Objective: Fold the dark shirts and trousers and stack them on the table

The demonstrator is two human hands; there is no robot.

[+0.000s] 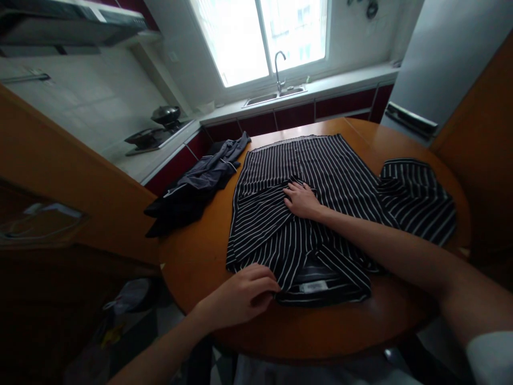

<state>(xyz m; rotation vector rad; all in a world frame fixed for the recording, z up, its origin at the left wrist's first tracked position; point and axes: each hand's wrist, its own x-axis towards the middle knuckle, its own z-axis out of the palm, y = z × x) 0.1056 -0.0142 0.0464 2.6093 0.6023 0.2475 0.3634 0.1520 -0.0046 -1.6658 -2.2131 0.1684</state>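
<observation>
A black shirt with white stripes lies spread on the round wooden table, its collar and a pale label on the near side. One sleeve is folded across the body of the shirt; the other sleeve stretches out to the right. My right hand rests on the end of the folded sleeve with its fingers spread. At the near left, beside the collar, my left hand has its fingers curled and pinches the shirt's shoulder edge.
Dark clothes lie in a pile at the table's left edge. The wooden table stands before a counter with a sink under the window. A stove with a pan and a lidded pot is at left, a fridge at right.
</observation>
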